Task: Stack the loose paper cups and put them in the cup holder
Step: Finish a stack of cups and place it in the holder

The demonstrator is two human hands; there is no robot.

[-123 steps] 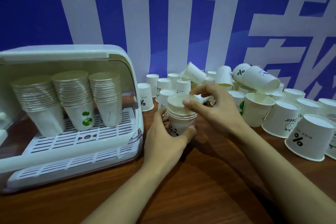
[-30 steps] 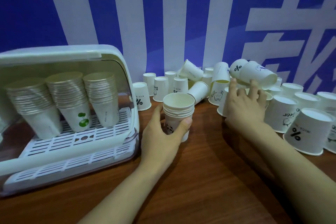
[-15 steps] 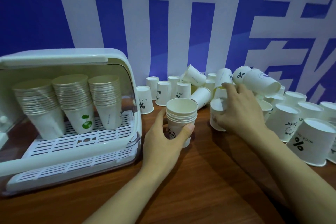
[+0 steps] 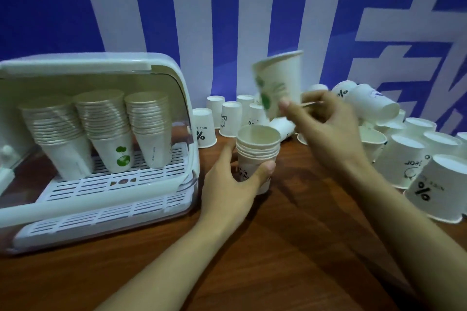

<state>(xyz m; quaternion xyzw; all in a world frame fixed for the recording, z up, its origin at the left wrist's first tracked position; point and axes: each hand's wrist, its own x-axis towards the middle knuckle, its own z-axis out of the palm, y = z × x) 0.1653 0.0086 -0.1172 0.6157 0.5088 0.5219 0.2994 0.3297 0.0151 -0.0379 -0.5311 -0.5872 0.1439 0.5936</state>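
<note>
My left hand (image 4: pixel 233 184) grips a short stack of upright paper cups (image 4: pixel 257 151) standing on the wooden table. My right hand (image 4: pixel 326 126) holds a single white cup with a green print (image 4: pixel 278 83) in the air, above and just right of the stack, mouth up and tilted. Motion blurs this cup. The white cup holder (image 4: pixel 177 78) stands open at the left, with three stacks of upside-down cups (image 4: pixel 106 124) on its slotted rack. Many loose cups (image 4: pixel 404 159) lie and stand at the right.
A row of upside-down cups (image 4: pixel 228 116) stands along the blue-and-white wall behind the stack. Some loose cups lie on their sides in a pile (image 4: pixel 371 103) at the back right. Bare wooden tabletop (image 4: pixel 252 272) stretches in front of the hands.
My right hand has lifted a cup out of the loose group and brought it up and left, over the stack. My left hand has stayed on the stack.
</note>
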